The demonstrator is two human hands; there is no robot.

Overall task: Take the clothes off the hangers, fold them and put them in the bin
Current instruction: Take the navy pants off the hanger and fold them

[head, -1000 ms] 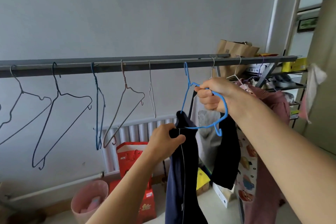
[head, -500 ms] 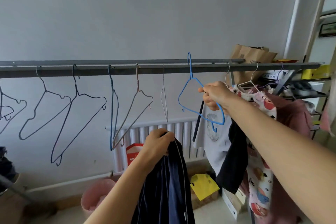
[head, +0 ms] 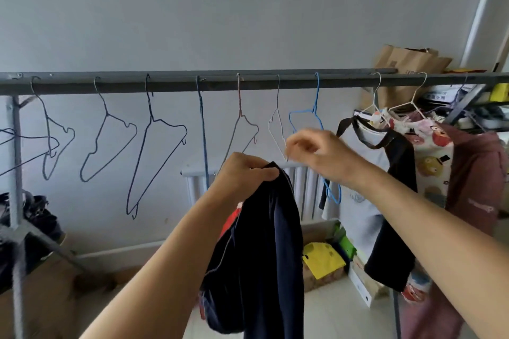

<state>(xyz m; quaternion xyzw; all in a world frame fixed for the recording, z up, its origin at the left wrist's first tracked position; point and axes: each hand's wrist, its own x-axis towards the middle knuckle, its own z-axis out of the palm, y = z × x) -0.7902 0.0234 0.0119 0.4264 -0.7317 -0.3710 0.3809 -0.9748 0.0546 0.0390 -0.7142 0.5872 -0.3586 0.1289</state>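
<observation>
A long grey metal clothes rail (head: 176, 82) runs across the view from 9 o'clock to 3 o'clock. Along its left and middle stretch hang bare wire hangers, nothing on them: a dark navy wire hanger (head: 154, 143) at about 10 o'clock, a pinkish wire hanger (head: 242, 124) near 12 o'clock, then a bright blue wire hanger (head: 314, 115) hooked on the rail at about 1 o'clock, also bare.

No bin can be made out. At 5 o'clock on the floor sits a yellow bag (head: 322, 259); its contents cannot be told. A brown paper bag (head: 407, 59) stands behind the rail at 2 o'clock; its contents are likewise hidden.

The left hand (head: 242, 173) is raised at centre, forearm rising from 7 o'clock, fingers and thumb curled tight round the top edge of a dark navy garment (head: 264, 256). The garment is off any hanger and hangs straight down from that grip toward 6 o'clock.

The right hand (head: 314, 148) reaches in from 4 o'clock, just in front of the blue hanger's lower part. Its fingers are loosely bent and hold nothing; the outline is motion-blurred.

At 3 o'clock, still on white hangers, hang a white T-shirt with black sleeves (head: 380, 173), a cartoon-print garment (head: 432, 157) and a dusty-pink sweatshirt (head: 476, 181).
</observation>
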